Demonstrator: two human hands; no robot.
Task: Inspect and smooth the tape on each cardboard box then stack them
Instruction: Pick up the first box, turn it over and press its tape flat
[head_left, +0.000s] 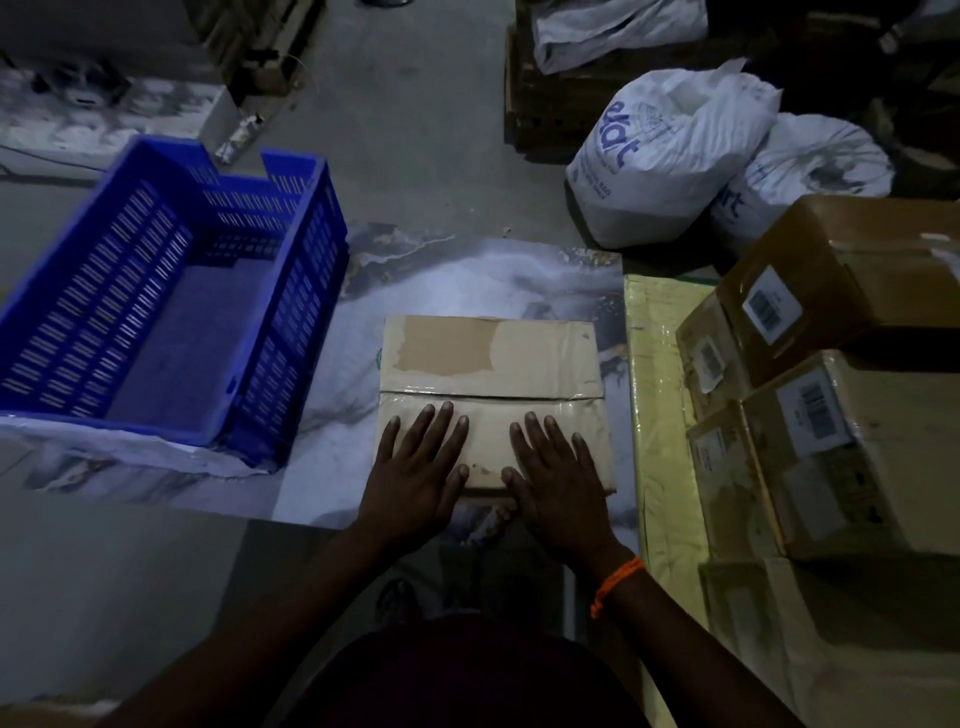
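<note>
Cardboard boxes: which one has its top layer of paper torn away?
The lone box on the marbled sheet, with left hand and right hand flat on it. The stacked boxes at right bear barcode labels instead.

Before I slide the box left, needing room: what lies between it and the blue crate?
Only bare marbled sheet, per the head view.

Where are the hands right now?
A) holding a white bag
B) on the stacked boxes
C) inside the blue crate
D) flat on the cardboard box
D: the left hand and right hand lie flat, fingers straight, on the box.
</note>
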